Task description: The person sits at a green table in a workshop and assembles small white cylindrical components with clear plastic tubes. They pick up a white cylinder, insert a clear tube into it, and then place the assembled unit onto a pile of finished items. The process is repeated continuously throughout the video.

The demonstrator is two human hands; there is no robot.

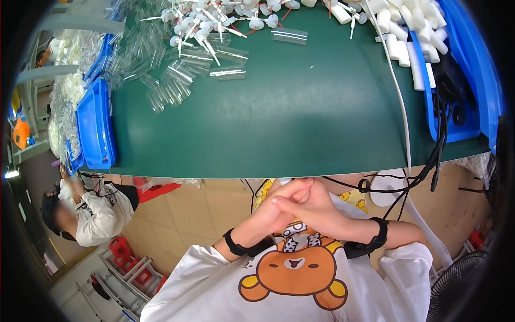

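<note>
My left hand (272, 213) and my right hand (319, 209) are clasped together in front of my shirt, just below the table's near edge. Their fingers are closed around each other, and no held item shows; the inside of the clasp is hidden. A small whitish thing (285, 181) peeks out above them at the table edge, too little of it visible to name. Beyond, on the green tabletop (257, 123), lie several clear plastic tubes (228, 73) and a heap of white stick-like parts with translucent round caps and red wires (206, 24).
White foam-like cylinders (397, 48) pile up at the far right, beside a blue bin (466, 121) with black cables (441, 129). A white cord (394, 80) crosses the table. Blue trays (96, 126) stand left. Another person (102, 214) sits farther left; a fan (461, 287) is lower right.
</note>
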